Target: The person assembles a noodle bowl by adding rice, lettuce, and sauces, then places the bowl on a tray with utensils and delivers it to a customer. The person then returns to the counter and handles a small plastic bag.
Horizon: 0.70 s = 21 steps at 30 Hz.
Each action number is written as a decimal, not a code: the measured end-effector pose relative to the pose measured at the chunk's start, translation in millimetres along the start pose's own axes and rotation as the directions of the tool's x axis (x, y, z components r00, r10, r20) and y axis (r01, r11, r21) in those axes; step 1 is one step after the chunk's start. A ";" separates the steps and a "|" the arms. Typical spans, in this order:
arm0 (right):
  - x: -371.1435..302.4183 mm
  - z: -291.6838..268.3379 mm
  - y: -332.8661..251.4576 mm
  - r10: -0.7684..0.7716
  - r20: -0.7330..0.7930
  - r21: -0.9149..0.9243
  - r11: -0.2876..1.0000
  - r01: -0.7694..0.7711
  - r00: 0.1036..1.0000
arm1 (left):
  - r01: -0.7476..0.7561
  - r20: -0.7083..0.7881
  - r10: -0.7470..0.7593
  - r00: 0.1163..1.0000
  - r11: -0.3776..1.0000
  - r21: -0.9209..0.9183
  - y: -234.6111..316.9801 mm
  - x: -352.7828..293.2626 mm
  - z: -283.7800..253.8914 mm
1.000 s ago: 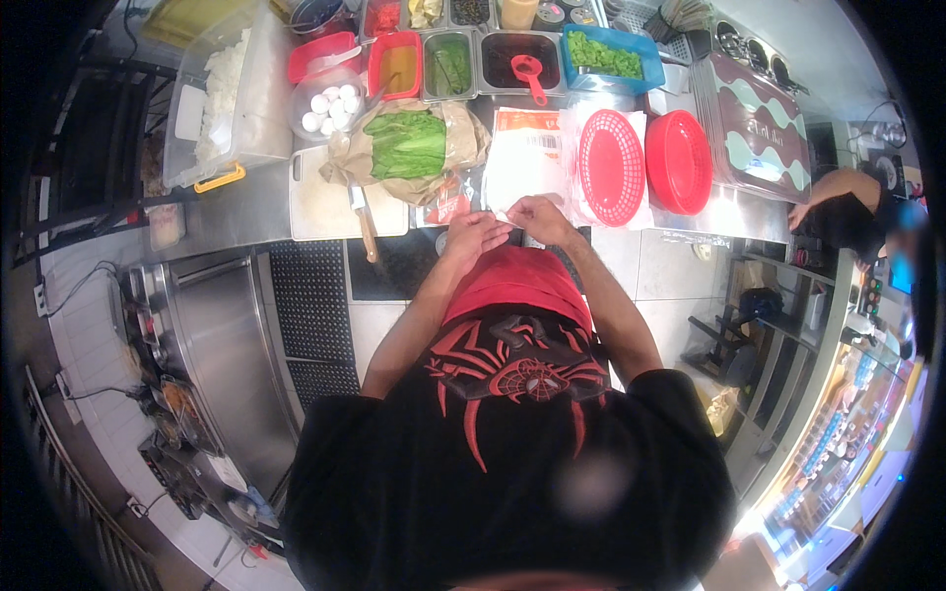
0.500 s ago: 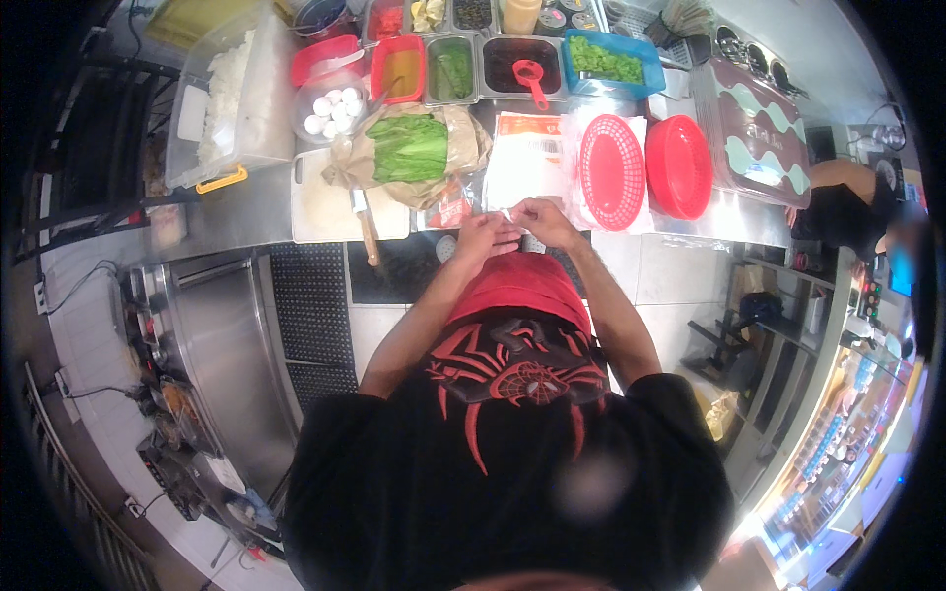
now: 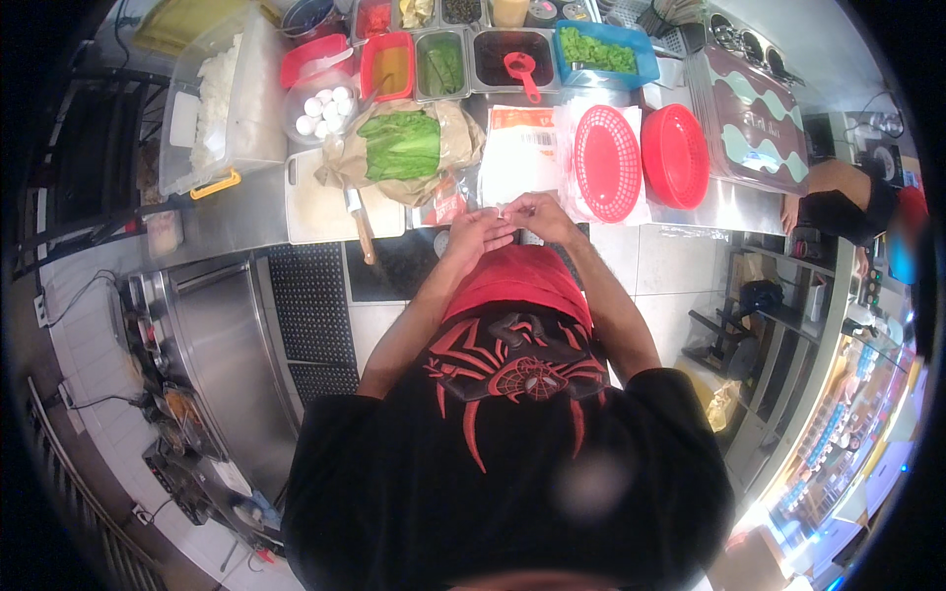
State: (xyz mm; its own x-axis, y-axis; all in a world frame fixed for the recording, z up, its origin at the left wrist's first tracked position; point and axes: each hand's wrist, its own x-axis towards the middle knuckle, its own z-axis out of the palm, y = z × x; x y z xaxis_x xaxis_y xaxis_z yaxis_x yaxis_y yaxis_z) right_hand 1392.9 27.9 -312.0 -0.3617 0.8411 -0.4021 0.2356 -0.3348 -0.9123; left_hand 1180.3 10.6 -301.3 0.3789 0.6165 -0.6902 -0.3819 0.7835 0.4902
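Both hands meet at the counter's front edge, above my red apron. My left hand has its fingers stretched out toward the right, palm partly showing. Closed in a pinch, my right hand touches a small whitish bit at the left fingertips; its kind is too small to tell. Just beyond my left hand lies a clear packet with a red-orange label. A knife with a wooden handle rests on the white cutting board, its handle overhanging the edge. Green leaves lie on brown paper.
Red plastic baskets sit right of a white and orange package. Behind are a bowl of eggs, food pans with a red scoop and a blue lettuce container. A white-filled tub stands left. Another person's arm shows far right.
The view has shifted slightly, so the counter items sit a little farther left. My hands stay together at the counter edge, with only small finger movement.
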 end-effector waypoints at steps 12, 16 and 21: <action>5.3 0.2 12.7 0.024 0.036 0.083 0.996 -0.027 0.999 | -0.041 -0.020 0.042 0.999 0.998 0.048 -6.4 1.0 -7.0; 3.3 0.7 11.9 -0.002 0.028 0.069 0.998 0.000 1.000 | -0.060 -0.079 0.072 0.994 0.988 0.141 -4.5 -1.0 -5.3; 2.7 3.2 12.2 -0.021 0.018 0.065 0.998 0.020 1.000 | -0.077 -0.084 0.089 0.993 0.988 0.135 -10.3 3.7 -10.2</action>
State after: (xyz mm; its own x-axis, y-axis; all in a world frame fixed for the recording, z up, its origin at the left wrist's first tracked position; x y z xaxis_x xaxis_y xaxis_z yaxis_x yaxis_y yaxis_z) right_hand 1391.9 24.8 -324.4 -0.3831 0.8401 -0.3839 0.1693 -0.3447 -0.9233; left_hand 1177.1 4.0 -314.4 0.2716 0.6751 -0.6859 -0.2924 0.7369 0.6095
